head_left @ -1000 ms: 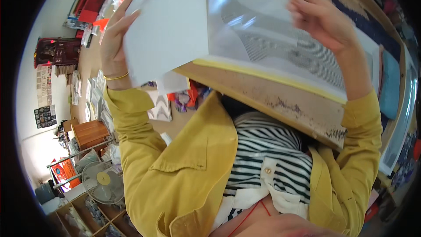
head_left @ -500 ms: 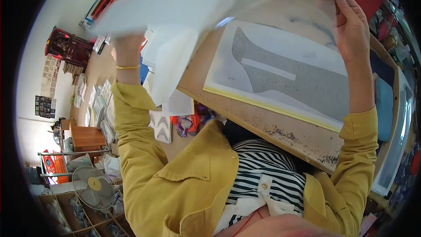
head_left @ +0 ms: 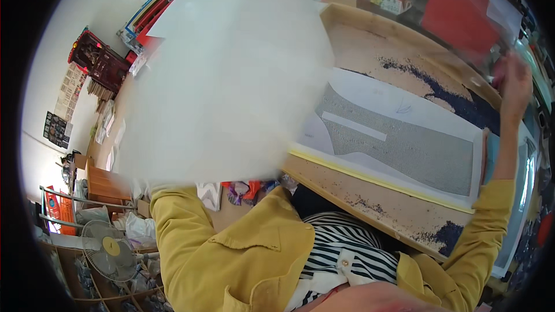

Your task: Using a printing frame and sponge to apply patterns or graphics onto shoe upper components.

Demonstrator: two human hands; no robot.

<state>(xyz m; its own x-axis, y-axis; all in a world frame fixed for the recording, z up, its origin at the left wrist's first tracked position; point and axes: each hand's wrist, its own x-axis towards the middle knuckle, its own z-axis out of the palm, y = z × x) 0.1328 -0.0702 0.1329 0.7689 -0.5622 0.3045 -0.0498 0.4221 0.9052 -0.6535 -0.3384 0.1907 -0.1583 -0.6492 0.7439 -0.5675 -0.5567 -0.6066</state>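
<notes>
Your right hand (head_left: 514, 81) lifts a large, translucent white sheet (head_left: 231, 75), blurred and spread wide to its left. Below that hand, a white pattern sheet (head_left: 399, 133) with a grey dotted shape lies flat on the counter (head_left: 370, 52).

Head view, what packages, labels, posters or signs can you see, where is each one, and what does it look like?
Small box: far edge of the wooden table, boxy, pale with coloured print.
White label strip: on the grey patterned sheet, long, thin, plain.
Wall posters: left wall, rows of small rectangles, pale and dark.
Orange banner: low left, behind the fan.
</notes>
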